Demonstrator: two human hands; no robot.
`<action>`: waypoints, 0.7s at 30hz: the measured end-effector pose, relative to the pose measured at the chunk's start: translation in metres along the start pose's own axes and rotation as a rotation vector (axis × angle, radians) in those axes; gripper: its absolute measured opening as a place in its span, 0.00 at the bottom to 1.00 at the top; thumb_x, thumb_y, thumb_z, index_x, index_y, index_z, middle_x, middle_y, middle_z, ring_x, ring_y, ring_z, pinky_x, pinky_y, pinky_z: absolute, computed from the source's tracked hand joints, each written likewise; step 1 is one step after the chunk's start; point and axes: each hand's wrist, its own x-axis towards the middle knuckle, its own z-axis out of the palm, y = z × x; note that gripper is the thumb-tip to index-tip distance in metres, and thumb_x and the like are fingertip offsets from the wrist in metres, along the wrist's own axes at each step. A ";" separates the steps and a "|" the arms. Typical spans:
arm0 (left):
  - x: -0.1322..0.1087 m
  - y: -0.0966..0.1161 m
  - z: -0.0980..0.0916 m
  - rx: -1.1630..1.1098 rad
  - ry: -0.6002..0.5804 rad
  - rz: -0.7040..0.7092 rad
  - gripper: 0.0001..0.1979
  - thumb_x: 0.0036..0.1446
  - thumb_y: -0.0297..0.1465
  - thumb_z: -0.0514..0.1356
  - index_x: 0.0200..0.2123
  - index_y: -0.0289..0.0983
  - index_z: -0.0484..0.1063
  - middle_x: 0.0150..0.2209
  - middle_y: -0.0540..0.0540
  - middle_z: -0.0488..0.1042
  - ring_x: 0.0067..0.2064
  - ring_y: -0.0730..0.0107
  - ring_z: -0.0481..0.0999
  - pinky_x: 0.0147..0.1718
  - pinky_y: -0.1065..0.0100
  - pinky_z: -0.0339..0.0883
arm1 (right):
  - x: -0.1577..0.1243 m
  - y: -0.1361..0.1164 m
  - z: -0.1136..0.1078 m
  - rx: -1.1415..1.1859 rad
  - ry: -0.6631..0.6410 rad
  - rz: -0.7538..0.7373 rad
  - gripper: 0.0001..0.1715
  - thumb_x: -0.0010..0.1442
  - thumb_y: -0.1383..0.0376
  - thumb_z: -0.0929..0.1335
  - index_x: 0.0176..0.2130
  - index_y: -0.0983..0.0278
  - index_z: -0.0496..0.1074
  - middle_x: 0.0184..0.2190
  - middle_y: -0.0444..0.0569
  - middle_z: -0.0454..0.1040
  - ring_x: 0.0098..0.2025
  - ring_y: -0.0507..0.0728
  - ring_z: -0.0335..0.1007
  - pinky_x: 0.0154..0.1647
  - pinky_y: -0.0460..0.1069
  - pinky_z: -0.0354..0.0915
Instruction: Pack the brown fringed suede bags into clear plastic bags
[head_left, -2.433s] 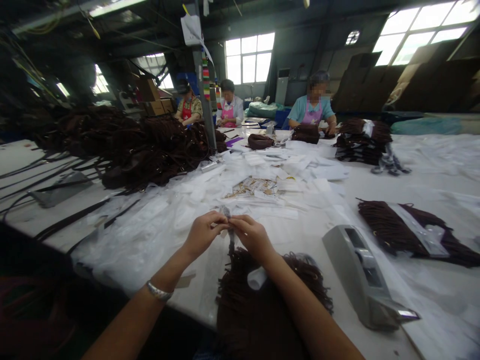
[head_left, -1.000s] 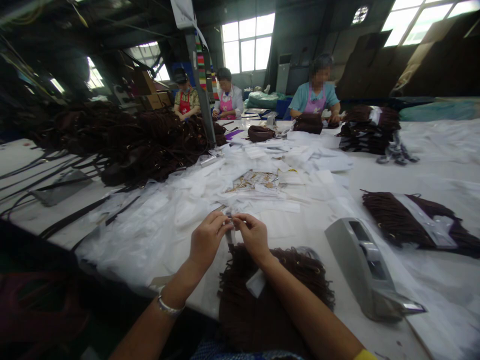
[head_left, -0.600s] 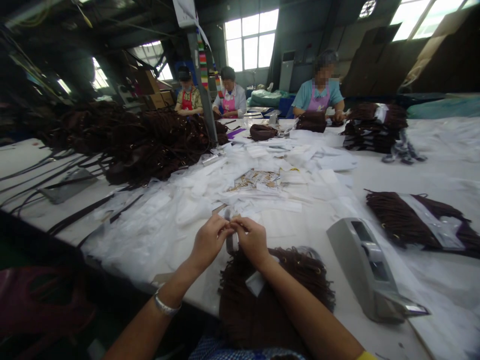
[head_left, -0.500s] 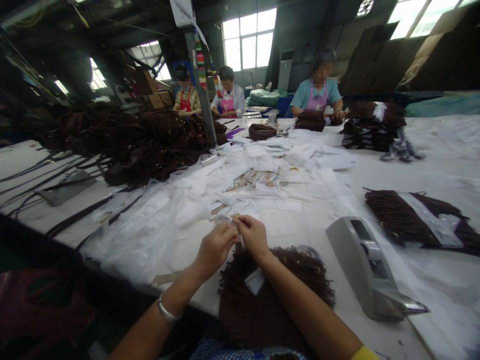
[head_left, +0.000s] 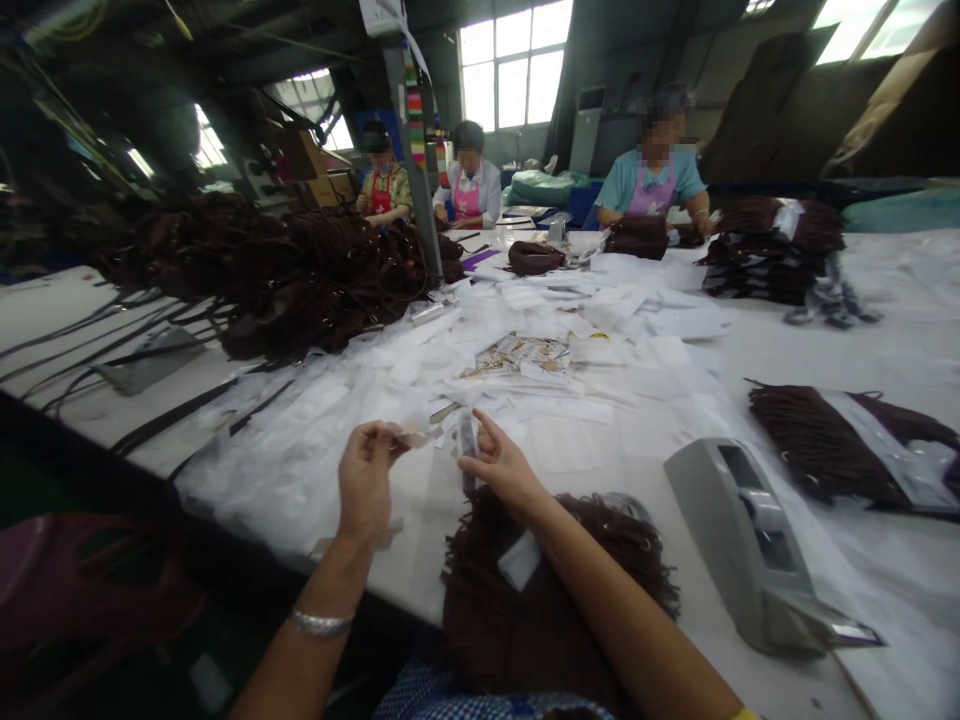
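Note:
My left hand (head_left: 366,480) pinches a small tan strip (head_left: 418,436) that points to the right. Just beside it, my right hand (head_left: 501,460) holds a small clear packet (head_left: 469,445) between thumb and fingers; what is inside is too small to tell. Below my right wrist lies a dark brown fringed bag (head_left: 525,630) at the table's near edge, with a white piece (head_left: 519,560) on top of it. Another tan strip (head_left: 390,535) rests on the table by my left wrist.
A grey tape dispenser (head_left: 742,540) stands at the right, near a wrapped brown fringed bundle (head_left: 847,445). White sheets (head_left: 427,370) spread over the middle. Brown bags (head_left: 315,270) are heaped at the left. Across the table (head_left: 652,400) people sit working.
My hands have come apart: the left moved left with the tan strip, while the right stayed near the same spot with the packet. The view has shifted slightly.

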 end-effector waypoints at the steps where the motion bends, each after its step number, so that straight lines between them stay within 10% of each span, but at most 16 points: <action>1: 0.008 0.004 -0.015 -0.011 0.115 0.024 0.15 0.53 0.42 0.65 0.34 0.38 0.68 0.33 0.51 0.74 0.34 0.72 0.76 0.41 0.65 0.73 | -0.001 -0.002 -0.001 0.007 0.007 0.029 0.52 0.46 0.62 0.77 0.65 0.59 0.56 0.44 0.49 0.78 0.43 0.57 0.75 0.42 0.50 0.70; 4: 0.024 0.017 -0.094 0.287 0.288 0.085 0.16 0.49 0.42 0.66 0.36 0.39 0.70 0.32 0.51 0.74 0.31 0.69 0.76 0.40 0.63 0.72 | -0.004 -0.009 -0.002 -0.003 0.008 0.045 0.45 0.48 0.62 0.77 0.61 0.61 0.63 0.43 0.50 0.80 0.44 0.59 0.76 0.41 0.50 0.70; 9: 0.001 0.041 -0.217 1.233 -0.031 -0.096 0.07 0.44 0.35 0.63 0.29 0.42 0.78 0.45 0.42 0.78 0.45 0.45 0.76 0.44 0.52 0.69 | -0.012 -0.013 0.009 -0.319 -0.102 -0.261 0.35 0.56 0.68 0.71 0.62 0.57 0.63 0.46 0.49 0.78 0.48 0.58 0.73 0.49 0.52 0.67; 12: -0.031 0.053 -0.192 1.148 -0.025 -0.132 0.14 0.52 0.38 0.59 0.40 0.44 0.79 0.44 0.45 0.79 0.43 0.53 0.77 0.40 0.59 0.70 | -0.016 -0.009 0.015 -0.648 -0.188 -0.487 0.31 0.59 0.72 0.67 0.60 0.56 0.67 0.44 0.49 0.75 0.45 0.56 0.71 0.47 0.51 0.66; 16: -0.047 0.056 -0.095 0.476 -0.396 -0.456 0.24 0.57 0.48 0.58 0.48 0.36 0.75 0.37 0.42 0.77 0.27 0.71 0.68 0.21 0.73 0.58 | -0.019 0.002 0.016 -0.942 -0.378 -0.636 0.39 0.57 0.79 0.62 0.62 0.53 0.65 0.36 0.47 0.71 0.37 0.54 0.68 0.39 0.47 0.66; 21: -0.033 0.050 -0.044 -0.011 -0.332 -0.558 0.20 0.54 0.47 0.64 0.37 0.35 0.74 0.27 0.53 0.64 0.23 0.82 0.53 0.16 0.79 0.41 | -0.022 0.005 0.017 -1.099 -0.439 -0.652 0.40 0.57 0.80 0.61 0.61 0.49 0.65 0.37 0.46 0.72 0.36 0.53 0.68 0.38 0.46 0.66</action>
